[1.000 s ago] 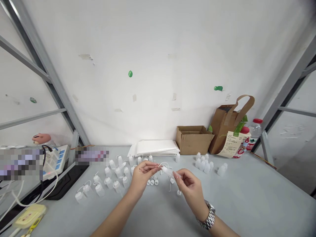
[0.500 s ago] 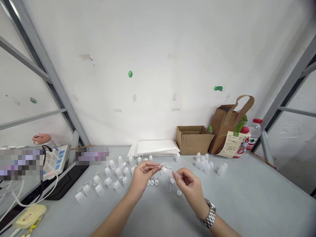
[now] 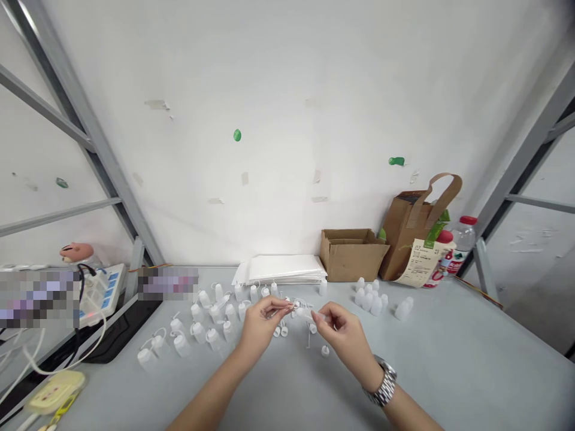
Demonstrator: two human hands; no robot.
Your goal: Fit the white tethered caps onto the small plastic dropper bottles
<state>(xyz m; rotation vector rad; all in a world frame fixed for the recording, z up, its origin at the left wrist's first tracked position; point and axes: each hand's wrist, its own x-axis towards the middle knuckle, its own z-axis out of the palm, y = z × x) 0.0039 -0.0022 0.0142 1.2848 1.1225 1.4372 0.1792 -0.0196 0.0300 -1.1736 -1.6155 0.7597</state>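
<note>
The left hand (image 3: 266, 317) pinches one end of a bottle (image 3: 305, 313), the right hand (image 3: 342, 330) (watch (image 3: 381, 383) at its wrist) the other, above the table (image 3: 278, 383), midway between its side edges. Tubed bottles (image 3: 197, 332) stand toward its left edge.

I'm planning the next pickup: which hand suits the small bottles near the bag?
Probably right: the right hand is nearer those small bottles; the left hand is farther across. Both, though, are occupied with the held bottle.

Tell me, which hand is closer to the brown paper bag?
The right hand. It is in front of the brown paper bag and somewhat to its left; the left hand is also nearer the camera, but farther left.
</note>
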